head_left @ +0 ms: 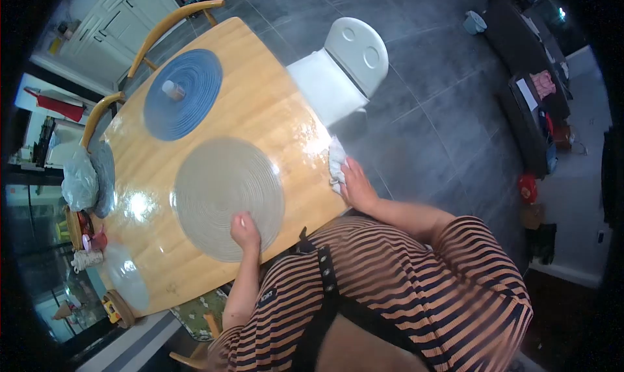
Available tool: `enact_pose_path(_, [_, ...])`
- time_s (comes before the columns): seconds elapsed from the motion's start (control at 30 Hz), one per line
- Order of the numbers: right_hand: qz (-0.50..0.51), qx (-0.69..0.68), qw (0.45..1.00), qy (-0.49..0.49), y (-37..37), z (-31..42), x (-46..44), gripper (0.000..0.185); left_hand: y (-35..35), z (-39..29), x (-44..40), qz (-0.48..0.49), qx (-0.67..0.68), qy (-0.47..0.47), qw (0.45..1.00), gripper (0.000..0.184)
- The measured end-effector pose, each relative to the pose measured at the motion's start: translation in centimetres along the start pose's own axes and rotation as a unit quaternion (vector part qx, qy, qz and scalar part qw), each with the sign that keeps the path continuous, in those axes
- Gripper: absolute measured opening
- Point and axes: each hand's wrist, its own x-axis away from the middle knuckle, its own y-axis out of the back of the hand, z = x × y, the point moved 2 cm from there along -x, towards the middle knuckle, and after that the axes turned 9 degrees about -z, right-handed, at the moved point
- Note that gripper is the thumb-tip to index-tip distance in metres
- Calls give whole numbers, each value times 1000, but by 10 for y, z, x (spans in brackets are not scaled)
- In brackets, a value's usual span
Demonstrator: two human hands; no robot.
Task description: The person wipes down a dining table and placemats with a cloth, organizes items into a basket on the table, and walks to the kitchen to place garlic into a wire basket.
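My right hand (357,183) is wrapped against a white cloth (337,164) at the right edge of the wooden table (305,190). The cloth lies crumpled over that edge. My left hand (244,230) is a closed fist on the lower right part of a round beige placemat (221,190); whether anything is inside the fist is hidden. Farther back on the table lies a round blue placemat (195,105) with a small clear cup (172,90) on it.
A white chair (331,89) stands against the table's right side. Wooden chairs (156,37) border the far left. Along the left edge are a plastic bag (80,180), a grey placemat (104,177), a translucent mat (127,278) and a rope bundle (86,260).
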Motion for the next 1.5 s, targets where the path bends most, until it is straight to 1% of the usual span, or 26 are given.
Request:
enact_pose_path(0.07, [-4,-1,1000,2,-4,2,-20,50,1,-2,2,-4,2,11,1000,19])
enact_pose_path(0.13, [-16,-13,1000,6,-9,8,-59,49,2,-6,2,-14,2,13,1000,18])
enact_pose_path(0.2, [-40,2,998,54,-29,1,-105,48,2,-9,1,-21,-15,15,1000,18])
enact_pose_path(0.33, [-56,-7,996,76,-55,1,-196,46,3,-15,1,-33,-13,11,999,19])
enact_pose_path(0.37, [-60,-13,994,89,-61,2,-218,45,3,-16,2,-46,-24,24,998,19])
enact_pose_path(0.43, [-35,-30,996,76,-70,1,-258,45,1,-20,4,-73,-48,54,995,20])
enact_pose_path(0.47, [-19,-38,997,70,-73,2,-272,44,0,-21,6,-82,-64,83,991,21])
enact_pose_path(0.5, [-28,-45,996,75,-76,3,-281,44,-2,-19,9,-92,-79,114,986,22])
enact_pose_path(0.53, [-35,-51,995,78,-79,4,-284,44,-4,-21,15,-99,-95,147,980,22])
enact_pose_path(0.57, [-40,-56,995,77,-78,1,-282,43,-6,-31,22,-124,-75,178,973,23])
enact_pose_path(0.67, [-2,-98,989,107,-64,-11,-257,47,-26,-59,51,-164,-82,209,961,23])
enact_pose_path(0.77, [51,-121,982,133,-35,-25,-190,52,-54,-97,84,-160,-3,306,938,24])
enact_pose_path(0.8, [73,-133,979,133,-23,-28,-168,54,-59,-101,93,-167,-10,306,937,24])
enact_pose_path(0.87, [79,-156,976,130,-27,-42,-138,56,-71,-103,107,-181,-25,302,936,24])
enact_pose_path(0.93, [66,-158,977,126,-30,-45,-139,55,-77,-113,114,-188,-14,279,942,24])
enact_pose_path(1.07, [15,-142,985,102,-56,-24,-231,50,-80,-138,121,-183,-14,248,951,23])
enact_pose_path(1.13, [-26,-107,989,103,-72,-20,-280,43,-87,-137,133,-178,15,255,950,21])
enact_pose_path(1.23, [77,-69,994,28,-70,-20,-300,40,-91,-138,146,-174,59,275,944,21])
enact_pose_path(1.3, [8,-102,995,-4,-66,-28,-263,37,-92,-138,154,-176,74,287,939,21])
enact_pose_path(1.37, [11,-111,994,-19,-40,-23,-218,36,-92,-141,157,-184,93,310,928,20])
enact_pose_path(1.4, [7,-123,992,-18,-39,-25,-209,37,-93,-143,159,-187,101,322,922,20])
enact_pose_path(1.47, [2,-148,989,-22,-34,-28,-200,38,-96,-141,163,-191,95,302,929,20])
enact_pose_path(1.5, [26,-130,990,-52,-34,-28,-205,40,-97,-139,162,-192,89,288,934,20])
